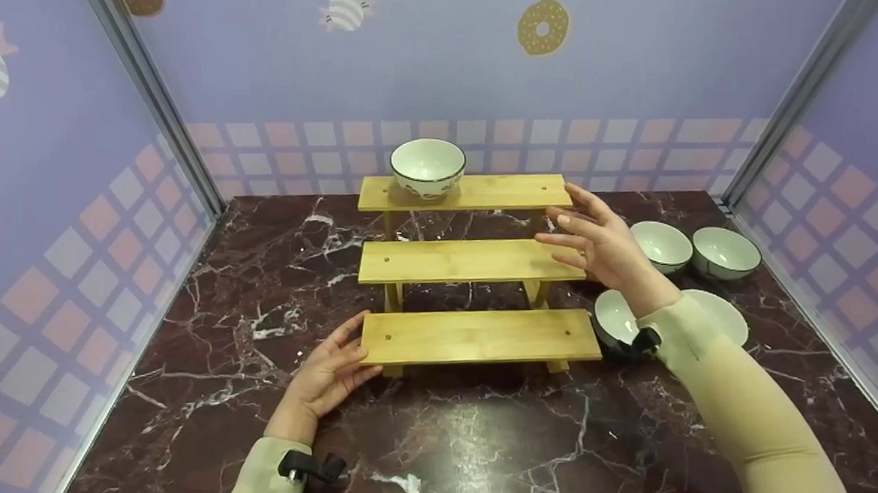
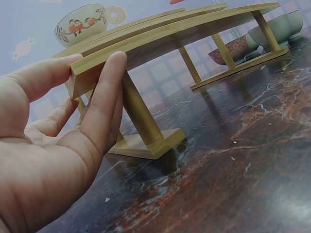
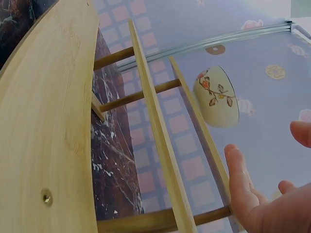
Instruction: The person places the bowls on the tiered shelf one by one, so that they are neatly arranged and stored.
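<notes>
A three-tier wooden stand (image 1: 481,336) rises in steps on the dark marbled table. At the left end of its lowest board, my left hand (image 1: 334,372) grips the wood, with the thumb at the upper edge and fingers around the front and underside in the left wrist view. My right hand (image 1: 606,249) has its fingers spread beside the right ends of the upper two boards; whether it touches them I cannot tell. One white bowl (image 1: 429,168) with a dark rim sits upright, left of centre on the top board. Red flowers and branches decorate its side (image 3: 217,97).
To the right of the stand are several more bowls, including a rear bowl (image 1: 663,245), a far-right bowl (image 1: 726,252) and a nearer bowl (image 1: 615,318). My right forearm partly covers another white dish (image 1: 722,316). Patterned panels (image 1: 475,72) enclose the back and sides.
</notes>
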Demonstrator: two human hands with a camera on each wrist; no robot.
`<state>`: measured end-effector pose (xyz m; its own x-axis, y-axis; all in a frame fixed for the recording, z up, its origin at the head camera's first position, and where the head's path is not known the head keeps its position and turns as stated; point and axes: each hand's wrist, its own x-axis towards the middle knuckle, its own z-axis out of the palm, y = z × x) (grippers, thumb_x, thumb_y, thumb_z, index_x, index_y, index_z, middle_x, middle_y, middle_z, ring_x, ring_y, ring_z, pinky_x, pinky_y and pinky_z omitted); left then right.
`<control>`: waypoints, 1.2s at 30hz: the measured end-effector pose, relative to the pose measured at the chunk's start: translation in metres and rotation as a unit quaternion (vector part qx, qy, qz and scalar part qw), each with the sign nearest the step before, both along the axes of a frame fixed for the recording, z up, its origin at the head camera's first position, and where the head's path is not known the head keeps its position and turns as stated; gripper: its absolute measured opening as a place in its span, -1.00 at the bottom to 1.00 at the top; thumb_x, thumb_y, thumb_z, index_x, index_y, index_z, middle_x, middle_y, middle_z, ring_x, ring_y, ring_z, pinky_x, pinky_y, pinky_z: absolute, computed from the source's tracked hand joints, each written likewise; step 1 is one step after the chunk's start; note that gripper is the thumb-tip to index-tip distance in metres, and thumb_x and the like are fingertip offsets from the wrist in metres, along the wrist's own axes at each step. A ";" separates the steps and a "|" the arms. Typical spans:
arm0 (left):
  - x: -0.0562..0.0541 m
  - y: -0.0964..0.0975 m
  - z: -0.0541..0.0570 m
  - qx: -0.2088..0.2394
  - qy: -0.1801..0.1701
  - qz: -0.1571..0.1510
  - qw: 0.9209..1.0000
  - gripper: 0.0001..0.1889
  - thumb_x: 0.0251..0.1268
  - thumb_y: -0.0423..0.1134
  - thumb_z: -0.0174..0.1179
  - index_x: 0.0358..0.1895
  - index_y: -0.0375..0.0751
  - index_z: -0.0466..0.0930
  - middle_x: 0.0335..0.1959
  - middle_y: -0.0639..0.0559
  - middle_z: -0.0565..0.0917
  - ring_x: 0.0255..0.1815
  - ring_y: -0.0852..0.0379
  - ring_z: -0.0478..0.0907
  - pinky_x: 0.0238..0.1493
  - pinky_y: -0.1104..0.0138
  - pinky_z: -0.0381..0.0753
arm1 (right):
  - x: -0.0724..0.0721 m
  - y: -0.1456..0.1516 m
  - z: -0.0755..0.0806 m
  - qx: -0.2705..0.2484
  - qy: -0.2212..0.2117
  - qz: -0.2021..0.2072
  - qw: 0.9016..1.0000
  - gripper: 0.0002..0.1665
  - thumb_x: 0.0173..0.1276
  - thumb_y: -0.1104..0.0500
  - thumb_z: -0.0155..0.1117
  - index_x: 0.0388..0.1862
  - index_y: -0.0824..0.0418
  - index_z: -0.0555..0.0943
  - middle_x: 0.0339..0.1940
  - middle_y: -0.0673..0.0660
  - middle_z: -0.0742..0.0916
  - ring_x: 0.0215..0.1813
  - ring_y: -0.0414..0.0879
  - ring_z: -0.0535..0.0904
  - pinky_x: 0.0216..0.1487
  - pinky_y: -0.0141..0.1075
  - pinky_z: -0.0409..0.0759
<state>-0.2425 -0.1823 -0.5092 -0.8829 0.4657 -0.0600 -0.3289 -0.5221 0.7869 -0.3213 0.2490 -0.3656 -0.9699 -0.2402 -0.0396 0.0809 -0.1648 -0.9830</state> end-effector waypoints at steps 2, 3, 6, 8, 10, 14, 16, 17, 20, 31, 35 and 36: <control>0.000 0.000 0.000 0.001 0.000 0.000 1.000 -0.17 0.52 -0.58 -0.08 0.69 -0.14 -0.28 0.21 -0.07 0.52 -0.04 0.07 0.73 0.01 0.33 0.81 | 0.004 0.007 -0.002 -0.003 0.002 -0.002 1.000 -0.10 0.57 0.10 0.22 0.71 -0.14 -0.01 0.66 0.24 0.25 0.09 -0.10 0.77 0.16 -0.15 0.76; 0.000 0.000 0.000 0.001 0.001 0.000 1.000 -0.17 0.52 -0.58 -0.08 0.69 -0.14 -0.28 0.21 -0.07 0.52 -0.04 0.08 0.73 0.01 0.33 0.81 | 0.007 0.011 -0.003 -0.004 0.004 -0.003 1.000 -0.10 0.57 0.10 0.22 0.71 -0.14 -0.01 0.65 0.23 0.27 0.10 -0.10 0.77 0.11 -0.19 0.77; 0.000 0.000 -0.001 0.000 0.005 -0.001 1.000 -0.18 0.54 -0.58 -0.10 0.70 -0.14 -0.29 0.20 -0.07 0.54 -0.04 0.08 0.74 0.01 0.33 0.81 | 0.014 0.022 -0.007 -0.012 0.009 -0.009 1.000 -0.11 0.58 0.12 0.20 0.71 -0.12 -0.02 0.54 0.13 0.40 0.10 -0.10 0.77 0.03 -0.25 0.78; 0.000 -0.001 -0.002 0.001 0.006 -0.002 1.000 -0.19 0.54 -0.58 -0.11 0.70 -0.15 -0.29 0.20 -0.06 0.55 -0.03 0.08 0.74 0.01 0.33 0.81 | 0.018 0.030 -0.010 -0.018 0.013 -0.013 1.000 -0.12 0.59 0.15 0.17 0.71 -0.11 -0.03 0.44 0.05 0.46 0.10 -0.10 0.77 0.05 -0.25 0.78; 0.000 -0.001 -0.002 0.000 0.007 -0.003 1.000 -0.19 0.55 -0.58 -0.11 0.70 -0.15 -0.29 0.20 -0.06 0.56 -0.02 0.09 0.74 0.01 0.33 0.81 | 0.023 0.037 -0.013 -0.023 0.016 -0.016 0.999 -0.14 0.60 0.17 0.14 0.71 -0.11 -0.03 0.37 0.00 0.49 0.10 -0.09 0.77 0.06 -0.25 0.78; 0.000 -0.001 -0.002 0.006 0.008 -0.007 1.000 -0.20 0.54 -0.59 -0.11 0.69 -0.14 -0.26 0.21 -0.06 0.56 -0.01 0.08 0.74 0.01 0.33 0.81 | 0.034 0.053 -0.019 -0.026 0.023 -0.020 0.999 -0.17 0.62 0.18 0.12 0.70 -0.14 0.00 0.37 -0.01 0.50 0.11 -0.09 0.77 0.10 -0.24 0.79; 0.000 -0.001 -0.002 0.009 0.009 -0.008 1.000 -0.20 0.54 -0.59 -0.12 0.69 -0.14 -0.27 0.21 -0.06 0.55 -0.02 0.08 0.74 0.02 0.33 0.81 | 0.040 0.061 -0.021 -0.027 0.029 -0.020 0.999 -0.17 0.62 0.18 0.11 0.70 -0.14 0.00 0.38 -0.02 0.52 0.12 -0.10 0.76 0.09 -0.25 0.79; 0.000 -0.001 -0.002 0.011 0.009 -0.009 1.000 -0.20 0.55 -0.59 -0.12 0.69 -0.14 -0.28 0.21 -0.06 0.55 -0.02 0.08 0.74 0.02 0.33 0.81 | 0.043 0.065 -0.022 -0.027 0.032 -0.021 0.999 -0.17 0.62 0.17 0.11 0.70 -0.15 0.00 0.37 -0.03 0.54 0.12 -0.11 0.76 0.08 -0.26 0.79; 0.000 -0.001 -0.002 0.016 0.008 -0.010 1.000 -0.19 0.54 -0.59 -0.12 0.69 -0.15 -0.29 0.20 -0.07 0.55 -0.03 0.07 0.74 0.02 0.33 0.81 | 0.051 0.076 -0.025 -0.032 0.043 -0.025 0.998 -0.19 0.63 0.18 0.09 0.70 -0.15 0.01 0.33 -0.08 0.60 0.13 -0.11 0.76 0.06 -0.25 0.80; 0.000 -0.001 -0.001 0.009 0.007 -0.005 1.000 -0.18 0.53 -0.58 -0.10 0.69 -0.15 -0.29 0.19 -0.06 0.54 -0.02 0.08 0.73 0.03 0.32 0.81 | 0.075 0.115 -0.038 -0.085 0.068 -0.056 0.992 -0.35 0.66 0.27 -0.02 0.59 -0.14 0.15 0.30 -0.02 0.63 0.12 -0.04 0.77 -0.01 -0.23 0.82; 0.001 -0.001 -0.001 0.007 0.008 -0.005 1.000 -0.18 0.53 -0.58 -0.10 0.69 -0.15 -0.28 0.20 -0.06 0.54 -0.02 0.08 0.74 0.02 0.33 0.81 | 0.085 0.131 -0.045 -0.127 0.070 -0.064 0.987 -0.35 0.65 0.33 -0.06 0.58 -0.09 0.13 0.26 0.00 0.69 0.10 0.01 0.78 0.00 -0.18 0.82; 0.001 -0.001 -0.001 0.007 0.009 -0.006 1.000 -0.18 0.53 -0.58 -0.10 0.69 -0.15 -0.29 0.20 -0.06 0.54 -0.02 0.08 0.74 0.01 0.33 0.81 | 0.087 0.136 -0.046 -0.138 0.070 -0.065 0.986 -0.34 0.64 0.35 -0.07 0.58 -0.08 0.12 0.25 0.01 0.70 0.10 0.02 0.78 0.01 -0.17 0.82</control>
<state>-0.2416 -0.1832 -0.5098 -0.8783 0.4767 -0.0374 -0.3210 -0.5299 0.7849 -0.2342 0.3847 -0.4119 -0.9845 -0.0972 0.1459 -0.0912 -0.4271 -0.8996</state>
